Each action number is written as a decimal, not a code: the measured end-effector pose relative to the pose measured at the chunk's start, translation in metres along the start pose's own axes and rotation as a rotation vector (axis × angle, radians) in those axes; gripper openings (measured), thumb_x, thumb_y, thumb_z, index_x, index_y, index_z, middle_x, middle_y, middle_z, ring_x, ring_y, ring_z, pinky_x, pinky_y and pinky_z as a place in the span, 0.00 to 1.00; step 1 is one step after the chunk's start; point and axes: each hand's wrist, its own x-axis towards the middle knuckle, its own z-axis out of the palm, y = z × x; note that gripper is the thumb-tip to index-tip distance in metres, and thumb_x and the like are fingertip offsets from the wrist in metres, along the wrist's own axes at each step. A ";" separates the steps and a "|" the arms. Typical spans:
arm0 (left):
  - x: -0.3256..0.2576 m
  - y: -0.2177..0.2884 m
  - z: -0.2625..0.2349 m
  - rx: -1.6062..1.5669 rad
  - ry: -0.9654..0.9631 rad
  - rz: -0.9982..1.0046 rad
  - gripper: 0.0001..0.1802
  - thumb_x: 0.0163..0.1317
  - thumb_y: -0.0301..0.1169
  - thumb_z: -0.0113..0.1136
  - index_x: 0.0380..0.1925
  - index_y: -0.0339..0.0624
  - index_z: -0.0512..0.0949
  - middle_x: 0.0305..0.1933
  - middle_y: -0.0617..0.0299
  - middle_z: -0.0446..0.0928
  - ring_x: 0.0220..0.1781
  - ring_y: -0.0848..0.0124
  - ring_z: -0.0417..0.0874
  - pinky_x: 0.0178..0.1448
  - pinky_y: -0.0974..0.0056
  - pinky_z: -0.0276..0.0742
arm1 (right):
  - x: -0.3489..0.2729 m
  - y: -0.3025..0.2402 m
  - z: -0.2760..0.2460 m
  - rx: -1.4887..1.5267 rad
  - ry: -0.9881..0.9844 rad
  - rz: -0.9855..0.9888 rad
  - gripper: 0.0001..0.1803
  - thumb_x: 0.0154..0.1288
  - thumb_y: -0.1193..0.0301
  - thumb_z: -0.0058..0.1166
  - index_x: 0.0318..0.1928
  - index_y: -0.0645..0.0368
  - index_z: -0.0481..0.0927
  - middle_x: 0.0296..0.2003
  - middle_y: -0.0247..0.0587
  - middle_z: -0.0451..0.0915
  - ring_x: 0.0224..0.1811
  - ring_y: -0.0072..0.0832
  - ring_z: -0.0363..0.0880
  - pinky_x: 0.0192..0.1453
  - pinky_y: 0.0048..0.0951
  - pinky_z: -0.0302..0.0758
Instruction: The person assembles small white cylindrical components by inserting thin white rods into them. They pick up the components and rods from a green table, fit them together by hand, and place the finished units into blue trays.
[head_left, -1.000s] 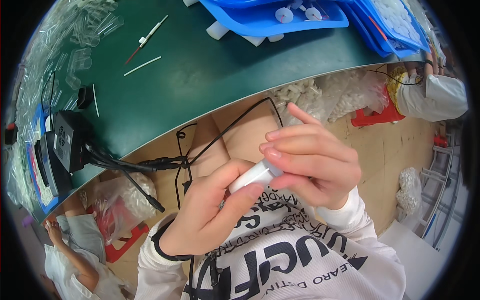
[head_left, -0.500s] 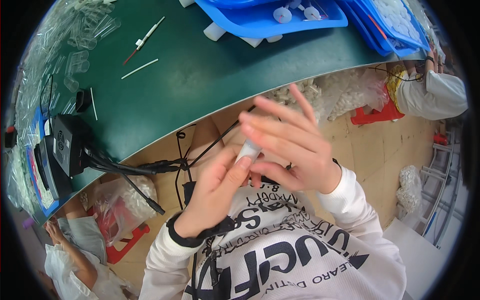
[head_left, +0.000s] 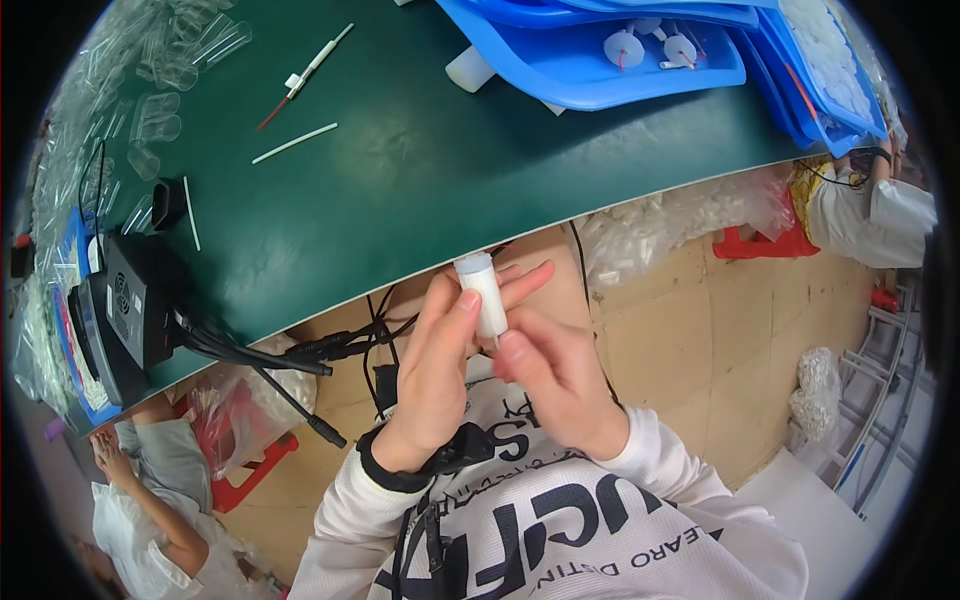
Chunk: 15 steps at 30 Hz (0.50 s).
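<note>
My left hand (head_left: 432,365) is closed around a small white plastic tube (head_left: 489,303), with the thumb across its front and fingertips showing behind it. A translucent, pale bluish cap or rim (head_left: 474,264) forms its upper end. The tube stands nearly upright, tilted slightly, just off the table's near edge. At its lower end a thin pale tip shows, and my right hand (head_left: 560,375) is closed there, thumb against the curled fingers. Those fingers partly hide what they pinch. A black band (head_left: 445,450) circles my left wrist.
On the green table (head_left: 370,190) lie a thin white stick (head_left: 295,144) and a slim white piece with a red end (head_left: 307,70). Clear plastic tubes (head_left: 155,120) heap at the far left, beside a black device (head_left: 140,300) with cables. Blue trays (head_left: 600,90) stand at the back right. Co-workers sit at both sides.
My right hand has come down from above the tube's upper end to its lower end, its spread fingers now curled. The tube is more upright and shows more fully. The view has shifted slightly.
</note>
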 end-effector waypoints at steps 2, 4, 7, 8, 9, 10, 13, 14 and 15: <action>0.001 0.000 -0.002 0.029 -0.010 -0.021 0.19 0.68 0.35 0.31 0.51 0.33 0.60 0.59 0.43 0.66 0.57 0.59 0.72 0.57 0.63 0.64 | 0.004 -0.003 0.011 0.052 0.031 0.047 0.13 0.68 0.66 0.44 0.36 0.66 0.74 0.20 0.36 0.74 0.19 0.19 0.69 0.24 0.21 0.65; 0.000 0.005 -0.003 0.090 -0.009 -0.014 0.21 0.68 0.36 0.32 0.54 0.33 0.59 0.61 0.41 0.64 0.54 0.62 0.73 0.51 0.67 0.68 | 0.006 -0.004 0.018 0.133 0.075 0.120 0.14 0.68 0.65 0.43 0.35 0.65 0.74 0.19 0.35 0.73 0.19 0.18 0.68 0.23 0.21 0.65; 0.001 0.006 -0.004 0.161 0.001 -0.012 0.22 0.67 0.38 0.33 0.53 0.32 0.63 0.59 0.42 0.66 0.47 0.66 0.74 0.44 0.69 0.70 | 0.004 -0.003 0.018 0.148 0.070 0.143 0.16 0.69 0.64 0.41 0.32 0.65 0.74 0.17 0.33 0.72 0.19 0.16 0.68 0.22 0.21 0.64; 0.001 0.004 -0.007 0.127 -0.026 -0.029 0.21 0.68 0.37 0.34 0.52 0.33 0.64 0.57 0.45 0.68 0.43 0.71 0.73 0.40 0.71 0.70 | 0.003 -0.002 0.019 0.171 0.083 0.153 0.16 0.70 0.64 0.41 0.32 0.65 0.74 0.17 0.33 0.72 0.19 0.16 0.68 0.22 0.21 0.64; 0.001 0.001 -0.011 0.090 -0.055 -0.043 0.21 0.68 0.37 0.34 0.51 0.33 0.66 0.55 0.49 0.70 0.39 0.75 0.72 0.37 0.73 0.69 | 0.003 -0.002 0.020 0.191 0.096 0.162 0.17 0.70 0.64 0.41 0.31 0.64 0.74 0.17 0.32 0.72 0.19 0.16 0.68 0.22 0.21 0.63; 0.002 -0.002 -0.014 0.054 -0.084 -0.058 0.20 0.69 0.36 0.35 0.51 0.33 0.68 0.53 0.52 0.73 0.34 0.79 0.72 0.34 0.75 0.69 | 0.003 -0.002 0.020 0.211 0.111 0.170 0.17 0.70 0.64 0.40 0.31 0.64 0.74 0.16 0.32 0.72 0.19 0.15 0.68 0.22 0.21 0.63; 0.005 -0.004 -0.018 0.046 -0.127 -0.030 0.19 0.69 0.36 0.36 0.46 0.33 0.71 0.53 0.53 0.73 0.36 0.79 0.72 0.35 0.76 0.69 | 0.004 0.003 0.017 0.160 0.058 0.185 0.17 0.70 0.65 0.41 0.30 0.65 0.74 0.17 0.31 0.72 0.19 0.15 0.68 0.21 0.20 0.63; 0.006 -0.004 -0.018 0.034 -0.123 -0.045 0.19 0.69 0.36 0.36 0.46 0.33 0.71 0.52 0.53 0.73 0.37 0.78 0.73 0.36 0.75 0.69 | 0.004 0.005 0.019 0.186 0.078 0.158 0.16 0.70 0.65 0.41 0.31 0.65 0.74 0.17 0.32 0.72 0.19 0.15 0.68 0.21 0.20 0.63; 0.005 -0.004 -0.019 0.023 -0.113 -0.058 0.19 0.69 0.36 0.36 0.46 0.33 0.70 0.52 0.53 0.73 0.39 0.77 0.73 0.36 0.75 0.70 | 0.006 0.008 0.022 0.213 0.091 0.132 0.16 0.70 0.66 0.41 0.33 0.66 0.74 0.17 0.32 0.72 0.18 0.16 0.68 0.21 0.20 0.63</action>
